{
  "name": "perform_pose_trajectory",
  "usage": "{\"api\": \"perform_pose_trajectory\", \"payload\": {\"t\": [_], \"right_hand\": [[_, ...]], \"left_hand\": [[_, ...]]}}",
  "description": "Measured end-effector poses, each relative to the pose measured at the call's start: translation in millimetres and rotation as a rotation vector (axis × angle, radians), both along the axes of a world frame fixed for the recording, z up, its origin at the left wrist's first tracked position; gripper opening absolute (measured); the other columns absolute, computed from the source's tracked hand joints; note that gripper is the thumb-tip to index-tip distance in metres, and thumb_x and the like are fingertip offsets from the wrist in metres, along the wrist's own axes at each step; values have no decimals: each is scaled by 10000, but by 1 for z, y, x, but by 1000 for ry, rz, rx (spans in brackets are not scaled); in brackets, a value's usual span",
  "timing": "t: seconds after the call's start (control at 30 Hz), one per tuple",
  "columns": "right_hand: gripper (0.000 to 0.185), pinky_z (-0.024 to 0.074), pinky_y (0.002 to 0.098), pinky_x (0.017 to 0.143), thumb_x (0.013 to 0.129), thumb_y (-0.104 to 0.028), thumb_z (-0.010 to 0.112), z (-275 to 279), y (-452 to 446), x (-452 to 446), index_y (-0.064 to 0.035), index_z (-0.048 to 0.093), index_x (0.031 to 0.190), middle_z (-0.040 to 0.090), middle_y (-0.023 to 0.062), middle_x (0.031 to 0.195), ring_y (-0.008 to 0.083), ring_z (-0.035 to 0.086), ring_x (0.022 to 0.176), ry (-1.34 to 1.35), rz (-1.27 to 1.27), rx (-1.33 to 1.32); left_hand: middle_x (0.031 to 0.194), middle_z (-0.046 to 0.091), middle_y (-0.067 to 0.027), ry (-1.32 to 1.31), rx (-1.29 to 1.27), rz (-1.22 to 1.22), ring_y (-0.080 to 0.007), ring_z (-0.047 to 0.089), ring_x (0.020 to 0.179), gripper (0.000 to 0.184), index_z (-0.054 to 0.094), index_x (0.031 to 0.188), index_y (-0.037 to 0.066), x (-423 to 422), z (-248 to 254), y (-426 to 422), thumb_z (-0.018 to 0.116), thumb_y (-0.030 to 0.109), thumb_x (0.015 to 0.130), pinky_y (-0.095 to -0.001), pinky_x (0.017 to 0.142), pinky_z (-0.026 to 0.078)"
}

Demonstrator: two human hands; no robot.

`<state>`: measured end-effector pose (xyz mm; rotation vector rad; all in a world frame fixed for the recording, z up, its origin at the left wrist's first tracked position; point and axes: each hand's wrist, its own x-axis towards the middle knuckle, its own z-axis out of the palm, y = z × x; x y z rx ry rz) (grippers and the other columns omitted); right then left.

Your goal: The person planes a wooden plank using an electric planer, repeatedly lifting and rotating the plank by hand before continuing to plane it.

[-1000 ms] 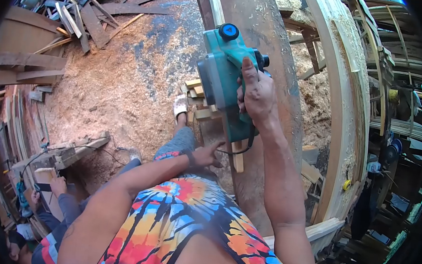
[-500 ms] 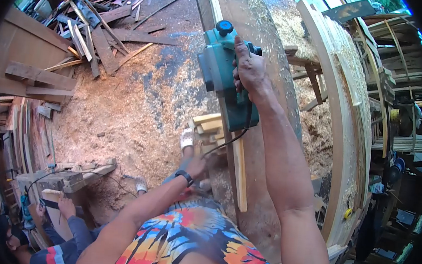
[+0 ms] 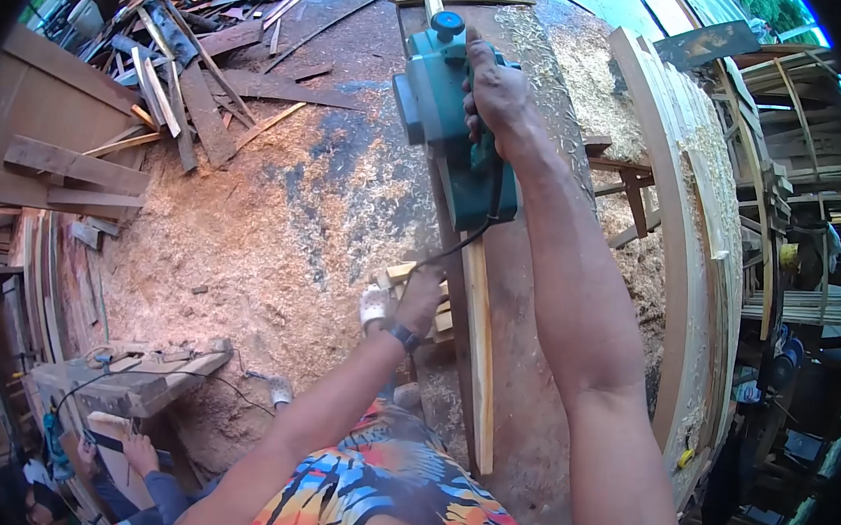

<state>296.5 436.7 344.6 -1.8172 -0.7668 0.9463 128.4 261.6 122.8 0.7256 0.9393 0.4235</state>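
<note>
My right hand (image 3: 500, 95) is closed around the handle of a green electric planer (image 3: 455, 156) with a dark front knob. The planer rests on a long, narrow wood strip (image 3: 477, 358) lying lengthwise on a brown plank bench (image 3: 530, 322). From the planer's rear, a black power cord (image 3: 457, 248) curves toward my left hand (image 3: 421, 303). That hand, with a dark band at the wrist, is low on the bench's left side, beside several short wood pieces (image 3: 443, 320). Motion blur smears its fingers, so I cannot tell whether they grip the cord.
Shavings (image 3: 243, 237) cover the floor. Long boards (image 3: 660, 213) stand along the right. Scrap wood (image 3: 192, 73) is piled at the upper left. Another person's hands (image 3: 138, 453) hold a board near a low wooden bench (image 3: 130, 382) at the lower left.
The planer and my right hand have moved slightly forward along the strip. My left hand has shifted up and right, toward the bench, and the cord has moved too.
</note>
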Motion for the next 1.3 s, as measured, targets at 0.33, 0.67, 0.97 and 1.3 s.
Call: {"api": "perform_pose_trajectory", "payload": {"t": [0.33, 0.67, 0.97, 1.3], "right_hand": [[730, 463, 348, 467, 889, -763, 561, 6, 102, 25, -37, 573, 819, 528, 35, 643, 145, 514, 494, -41, 28, 46], [624, 462, 377, 476, 932, -632, 609, 0, 186, 51, -12, 684, 911, 611, 97, 681, 212, 588, 540, -92, -8, 112], [607, 500, 358, 527, 861, -625, 705, -5, 256, 63, -25, 681, 942, 613, 65, 732, 172, 606, 597, -266, 120, 156], [373, 558, 322, 752, 851, -237, 794, -6, 20, 0, -21, 723, 1147, 753, 106, 970, 167, 696, 832, -224, 34, 439]], "left_hand": [[1631, 191, -288, -57, 306, -146, -334, 208, 1531, 1278, 10, 1590, -59, 14, 75, 40, 823, 506, 782, -400, 1240, 196], [1518, 400, -277, 3, 319, -159, -302, 444, 1388, 1272, 4, 1561, -114, 12, 67, 39, 855, 432, 789, -363, 1165, 344], [1464, 498, -238, -88, 160, -122, -252, 529, 1319, 1196, 60, 1566, -111, 14, 63, 35, 854, 381, 821, -329, 1127, 396], [1563, 362, -185, -35, 112, -275, -281, 520, 1317, 1045, 94, 1611, 54, -1, 5, 43, 805, 265, 875, -402, 988, 550]]}}
